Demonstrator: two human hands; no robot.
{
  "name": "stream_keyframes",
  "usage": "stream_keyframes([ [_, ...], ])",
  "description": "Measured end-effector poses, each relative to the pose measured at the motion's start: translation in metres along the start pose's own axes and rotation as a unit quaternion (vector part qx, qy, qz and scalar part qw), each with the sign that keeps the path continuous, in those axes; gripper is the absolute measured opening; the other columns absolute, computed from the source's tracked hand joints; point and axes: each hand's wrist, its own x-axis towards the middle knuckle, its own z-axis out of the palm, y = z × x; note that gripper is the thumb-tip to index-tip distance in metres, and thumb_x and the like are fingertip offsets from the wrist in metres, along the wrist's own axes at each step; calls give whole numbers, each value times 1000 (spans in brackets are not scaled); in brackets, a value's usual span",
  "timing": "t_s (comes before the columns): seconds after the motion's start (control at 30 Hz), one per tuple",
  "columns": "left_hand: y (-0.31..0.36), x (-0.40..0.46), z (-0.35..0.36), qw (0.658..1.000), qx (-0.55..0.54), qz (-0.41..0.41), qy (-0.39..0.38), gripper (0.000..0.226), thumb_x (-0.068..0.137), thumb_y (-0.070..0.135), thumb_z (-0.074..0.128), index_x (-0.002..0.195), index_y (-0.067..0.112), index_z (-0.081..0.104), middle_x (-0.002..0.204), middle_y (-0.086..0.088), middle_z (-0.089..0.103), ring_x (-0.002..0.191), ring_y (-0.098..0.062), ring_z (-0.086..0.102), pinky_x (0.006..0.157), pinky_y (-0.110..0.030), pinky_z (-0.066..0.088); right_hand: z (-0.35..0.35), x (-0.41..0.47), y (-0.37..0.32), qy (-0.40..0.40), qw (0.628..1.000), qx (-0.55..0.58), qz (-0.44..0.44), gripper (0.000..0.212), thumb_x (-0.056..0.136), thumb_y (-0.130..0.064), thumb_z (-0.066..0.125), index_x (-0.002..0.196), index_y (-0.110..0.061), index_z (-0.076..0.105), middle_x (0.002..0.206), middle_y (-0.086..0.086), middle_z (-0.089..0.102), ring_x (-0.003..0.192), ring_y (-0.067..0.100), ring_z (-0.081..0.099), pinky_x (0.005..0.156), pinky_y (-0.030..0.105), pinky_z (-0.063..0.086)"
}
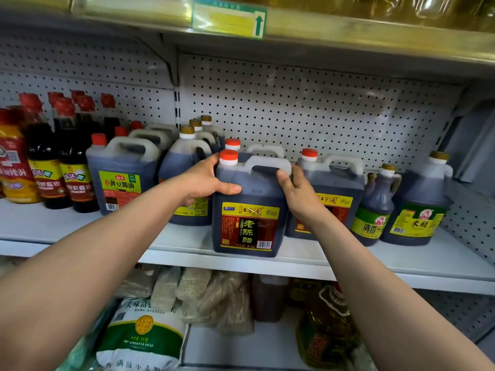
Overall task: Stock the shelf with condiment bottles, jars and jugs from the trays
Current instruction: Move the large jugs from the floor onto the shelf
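A dark vinegar jug (249, 210) with a red cap, white handle and yellow-red label stands at the front edge of the white shelf (401, 261). My left hand (206, 180) grips its left shoulder just under the cap, thumb across the front. My right hand (297, 191) holds the jug's right side by the handle, fingers curled round its end. Directly behind it stands a second red-capped jug (235, 145), mostly hidden. A matching jug (334, 188) stands to the right, partly behind my right wrist.
To the left are soy sauce jugs (120, 178), gold-capped jugs (187, 156) and tall red-capped bottles (61, 156). Two green-label vinegar bottles (417, 207) stand at the right. A pegboard back wall (294, 103) and an upper shelf (348, 30) bound the space. Rice bags (142, 336) and oil lie below.
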Motion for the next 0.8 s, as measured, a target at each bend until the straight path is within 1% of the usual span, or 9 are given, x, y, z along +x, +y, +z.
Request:
stream_keyframes([
  [0.1, -2, 7, -5, 1000, 1, -9, 5, 77, 70, 8, 86, 134, 29, 50, 117, 7, 69, 113, -14, 63, 104, -36, 47, 5, 11, 2, -13, 1000, 7, 3, 42, 105, -42, 41, 141, -21, 41, 132, -8, 51, 130, 14, 45, 105, 29, 36],
  [0.2, -5, 11, -7, 1000, 2, -13, 7, 83, 69, 9, 87, 140, 26, 47, 119, 6, 68, 113, -14, 63, 106, -38, 46, 1, 15, 10, -31, 999, 14, 4, 51, 100, -50, 48, 143, -24, 42, 138, -9, 54, 132, 14, 48, 113, 39, 39],
  [0.27, -7, 12, -7, 1000, -2, -14, 4, 85, 69, 8, 87, 142, 26, 46, 120, 5, 69, 113, -14, 63, 105, -39, 47, -3, 14, 16, -69, 996, 48, 14, 59, 92, -49, 64, 142, -29, 41, 135, -9, 59, 126, 12, 56, 108, 41, 46],
  [0.3, -8, 13, -7, 1000, -3, -13, 4, 84, 69, 8, 87, 141, 26, 46, 120, 5, 69, 113, -14, 63, 105, -39, 47, -5, 13, 19, -90, 994, 53, 20, 68, 87, -44, 73, 143, -30, 38, 134, -8, 60, 123, 11, 58, 105, 39, 49],
  [0.4, -7, 14, -8, 1000, 0, -16, 6, 79, 70, 9, 87, 137, 28, 49, 119, 6, 69, 113, -15, 62, 104, -38, 47, -9, 15, 21, -115, 993, 2, 10, 95, 71, -33, 89, 146, -29, 30, 136, -6, 56, 124, 15, 56, 105, 39, 50],
  [0.47, -7, 15, -7, 1000, 1, -19, 12, 77, 71, 9, 86, 135, 28, 49, 118, 7, 68, 113, -14, 62, 100, -35, 49, -8, 18, 20, -102, 995, -21, 2, 97, 68, -36, 90, 144, -27, 31, 136, -6, 55, 124, 16, 56, 106, 41, 48],
  [0.6, -7, 20, -6, 999, 21, -11, 31, 81, 72, 10, 86, 141, 24, 46, 120, 5, 66, 109, -12, 62, 89, -24, 49, -5, 20, 16, -74, 995, -60, -15, 93, 72, -31, 88, 145, -24, 31, 136, -6, 55, 123, 15, 54, 107, 36, 47],
  [0.7, -6, 24, -7, 999, 26, -22, 26, 81, 70, 12, 87, 140, 25, 47, 123, 3, 66, 113, -16, 61, 101, -34, 48, -5, 23, 15, -76, 994, -74, -13, 93, 73, -32, 87, 146, -23, 30, 134, -7, 54, 121, 14, 54, 104, 31, 46],
  [0.8, -5, 25, -5, 998, 35, -32, 31, 86, 68, 17, 89, 142, 24, 45, 126, 3, 65, 116, -17, 61, 103, -35, 47, -6, 27, 14, -71, 993, -90, -8, 94, 73, -34, 87, 147, -23, 31, 135, -6, 54, 122, 17, 54, 103, 32, 47],
])
